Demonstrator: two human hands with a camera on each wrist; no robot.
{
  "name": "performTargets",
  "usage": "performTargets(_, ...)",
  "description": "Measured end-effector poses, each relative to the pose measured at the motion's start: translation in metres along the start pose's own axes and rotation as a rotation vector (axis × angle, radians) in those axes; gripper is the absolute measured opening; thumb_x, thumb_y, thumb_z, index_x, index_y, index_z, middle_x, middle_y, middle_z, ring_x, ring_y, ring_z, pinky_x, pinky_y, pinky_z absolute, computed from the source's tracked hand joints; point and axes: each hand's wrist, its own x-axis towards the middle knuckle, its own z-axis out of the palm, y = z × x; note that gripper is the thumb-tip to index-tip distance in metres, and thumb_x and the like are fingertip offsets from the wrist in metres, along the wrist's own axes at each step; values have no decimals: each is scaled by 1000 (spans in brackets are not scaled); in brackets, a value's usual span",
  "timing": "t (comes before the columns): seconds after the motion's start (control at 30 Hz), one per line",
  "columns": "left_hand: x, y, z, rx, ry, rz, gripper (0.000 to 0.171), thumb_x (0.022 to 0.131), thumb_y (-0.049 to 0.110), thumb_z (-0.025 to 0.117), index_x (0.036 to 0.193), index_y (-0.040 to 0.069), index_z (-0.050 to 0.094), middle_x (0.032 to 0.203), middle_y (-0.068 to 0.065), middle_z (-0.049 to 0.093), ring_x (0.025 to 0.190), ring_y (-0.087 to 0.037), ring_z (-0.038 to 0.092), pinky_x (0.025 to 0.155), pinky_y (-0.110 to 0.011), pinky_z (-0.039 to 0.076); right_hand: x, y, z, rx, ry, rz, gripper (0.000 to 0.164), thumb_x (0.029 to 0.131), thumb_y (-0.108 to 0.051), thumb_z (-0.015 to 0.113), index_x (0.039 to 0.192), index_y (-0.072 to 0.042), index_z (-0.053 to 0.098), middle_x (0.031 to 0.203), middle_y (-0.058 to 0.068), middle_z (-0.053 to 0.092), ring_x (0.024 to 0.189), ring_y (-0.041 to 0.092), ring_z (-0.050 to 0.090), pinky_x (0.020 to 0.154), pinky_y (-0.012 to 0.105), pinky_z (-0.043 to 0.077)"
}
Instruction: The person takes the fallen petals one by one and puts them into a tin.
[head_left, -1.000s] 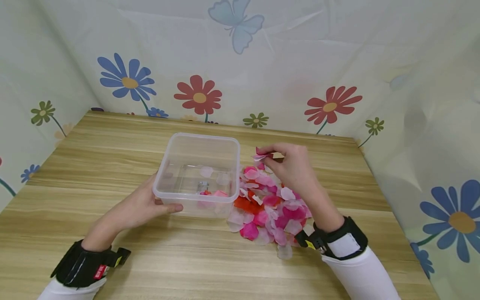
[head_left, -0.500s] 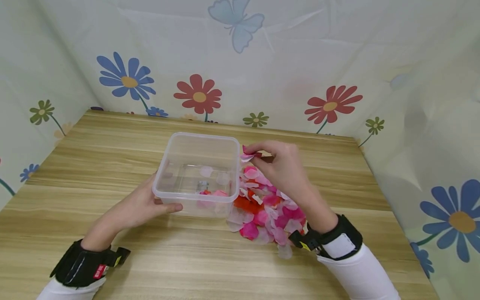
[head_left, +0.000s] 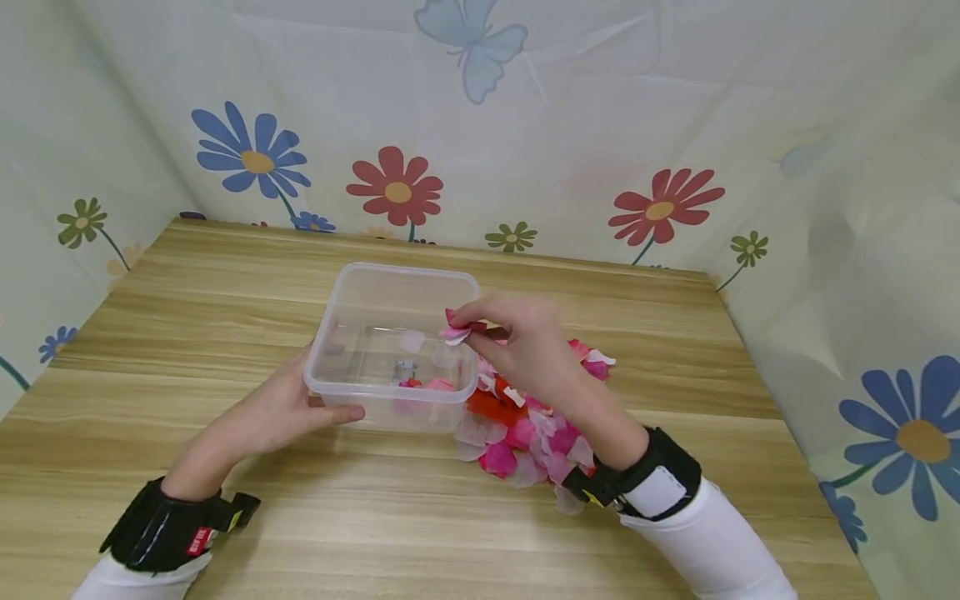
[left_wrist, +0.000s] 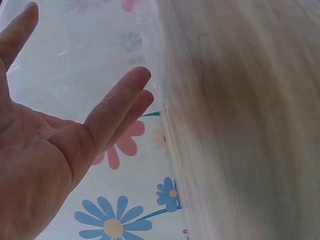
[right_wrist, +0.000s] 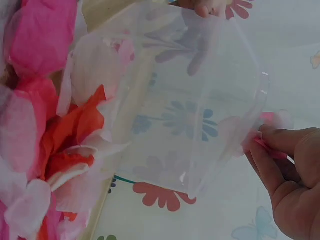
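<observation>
A clear plastic box (head_left: pixel 393 392) stands at the middle of the table, with a few petals (head_left: pixel 438 385) on its bottom. My left hand (head_left: pixel 273 417) rests against its near left corner, thumb along the front wall; the left wrist view shows straight, spread fingers (left_wrist: pixel 117 107) by the see-through wall. My right hand (head_left: pixel 517 342) pinches several pink and white artificial petals (head_left: pixel 456 333) between thumb and fingertips, over the box's right rim. In the right wrist view these petals appear at the fingertips, overlapping the rim.
A loose pile of pink, white and red-orange petals (head_left: pixel 525 442) lies right of the box, partly under my right forearm. The wood-grain table (head_left: pixel 360 517) ends at a flower-print backdrop (head_left: pixel 570 125) behind and at both sides.
My right hand has moved left with the pinched petals, from above the pile to over the box's right rim. The left hand and the box have stayed in place.
</observation>
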Motion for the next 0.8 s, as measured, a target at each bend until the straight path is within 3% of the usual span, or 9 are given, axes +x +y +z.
performTargets(0.33, 1, 0, 0, -27, -1, -11, 112, 83, 11, 88, 165, 23, 13, 149, -23, 44, 121, -47, 56, 83, -53, 59, 2, -5, 6, -17, -126, 59, 28, 88, 6, 77, 114, -2, 76, 106, 6, 75, 95, 12, 71, 84, 26, 58)
performTargets(0.8, -1, 1, 1, -31, 3, -23, 113, 84, 11, 88, 165, 26, 11, 149, -23, 43, 122, -47, 56, 82, -54, 59, 10, -4, 12, -75, -179, 59, 29, 88, 0, 79, 117, -3, 76, 112, 7, 75, 98, 13, 71, 87, 24, 56)
